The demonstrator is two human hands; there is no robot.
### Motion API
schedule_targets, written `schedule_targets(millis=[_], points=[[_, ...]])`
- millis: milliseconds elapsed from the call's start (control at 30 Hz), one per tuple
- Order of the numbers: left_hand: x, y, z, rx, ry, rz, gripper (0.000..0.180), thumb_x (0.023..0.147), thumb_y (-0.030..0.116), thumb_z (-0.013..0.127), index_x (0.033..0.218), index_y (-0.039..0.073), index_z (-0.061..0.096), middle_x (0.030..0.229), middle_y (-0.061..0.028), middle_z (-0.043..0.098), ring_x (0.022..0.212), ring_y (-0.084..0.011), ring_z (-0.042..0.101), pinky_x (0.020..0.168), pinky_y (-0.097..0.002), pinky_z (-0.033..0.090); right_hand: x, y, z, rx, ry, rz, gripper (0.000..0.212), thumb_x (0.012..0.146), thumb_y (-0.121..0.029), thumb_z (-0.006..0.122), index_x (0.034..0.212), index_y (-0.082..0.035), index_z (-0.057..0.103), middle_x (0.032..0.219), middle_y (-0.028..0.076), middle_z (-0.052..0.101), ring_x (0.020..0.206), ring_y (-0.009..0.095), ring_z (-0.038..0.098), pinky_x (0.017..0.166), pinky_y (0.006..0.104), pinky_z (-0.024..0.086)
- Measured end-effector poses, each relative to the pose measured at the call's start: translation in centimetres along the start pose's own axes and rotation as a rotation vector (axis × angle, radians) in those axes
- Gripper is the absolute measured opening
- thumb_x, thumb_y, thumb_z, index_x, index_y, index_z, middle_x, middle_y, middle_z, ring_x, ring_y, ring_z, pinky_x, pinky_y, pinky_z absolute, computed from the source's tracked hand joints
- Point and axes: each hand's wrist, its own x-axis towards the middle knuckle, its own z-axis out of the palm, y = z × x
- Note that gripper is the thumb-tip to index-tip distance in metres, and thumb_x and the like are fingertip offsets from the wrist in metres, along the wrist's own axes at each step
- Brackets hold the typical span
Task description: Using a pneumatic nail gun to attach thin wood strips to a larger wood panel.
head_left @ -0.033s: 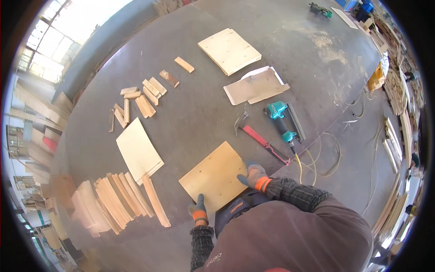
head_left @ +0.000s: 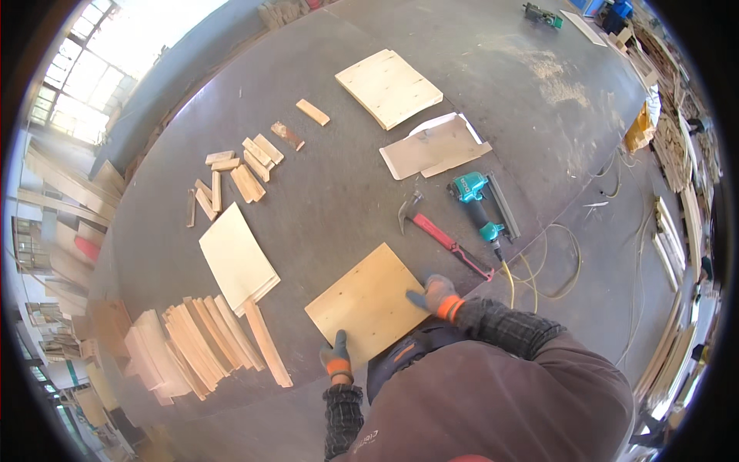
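Observation:
A flat plywood board [head_left: 368, 300] lies at the near edge of the table, in front of my body. My left hand [head_left: 336, 359], in a grey glove with an orange cuff, grips its near left edge, thumb on top and fingers partly hidden. On the right edge, my right hand [head_left: 437, 297] in a matching glove holds the same board with its thumb over the face. Beyond the right hand rests a claw hammer [head_left: 445, 237] with a red and black handle. Beside it lies a teal nail gun [head_left: 479, 204] with a yellow hose.
Left stand a row of thin wood strips [head_left: 208, 339] and some pale panels [head_left: 237, 250]. Small wood blocks [head_left: 246, 165] lie beyond them. Farther off are a stack of square boards [head_left: 389, 88] and an opened cardboard box [head_left: 435, 146]. The hose [head_left: 573, 262] loops at right.
My right hand has shifted slightly away from me along the board's right edge, and more of the near right corner shows. The left hand keeps its hold.

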Motion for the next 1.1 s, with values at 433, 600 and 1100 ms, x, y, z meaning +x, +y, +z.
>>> schedule_targets(millis=[433,600,1100], points=[[4.1,12.3,-0.5,-0.438,0.029,0.37,0.038,0.102,0.014,0.068,0.135,-0.005,0.064,0.114,-0.0075,0.069,0.099,-0.0176,0.063,0.091,-0.0316,0.053,7.1,1.5,-13.6,1.374,0.109,0.028,0.049,0.097,-0.04,0.079,0.119,0.003,0.071,0.105,0.009,0.077,0.087,0.021,0.075,0.075,0.0386,0.063],[1.2,7.7,-2.4,-0.387,-0.015,0.216,0.027,0.101,0.013,0.067,0.12,-0.005,0.069,0.1,-0.0047,0.068,0.087,-0.0152,0.062,0.08,-0.0303,0.053,19.4,1.7,-20.4,1.616,0.501,-0.131,0.051,0.098,-0.045,0.076,0.124,0.0,0.07,0.11,0.011,0.076,0.091,0.024,0.074,0.08,0.0406,0.061],[-2.6,-5.9,-6.3,0.157,0.534,0.075,0.03,0.084,0.024,0.078,0.099,0.0,0.067,0.09,-0.0177,0.067,0.082,-0.0344,0.064,0.074,-0.0443,0.052,26.0,-0.8,-13.7,1.292,0.116,-0.065,0.035,0.103,-0.028,0.069,0.131,-0.007,0.065,0.102,0.008,0.073,0.082,0.019,0.07,0.072,0.0311,0.059]])
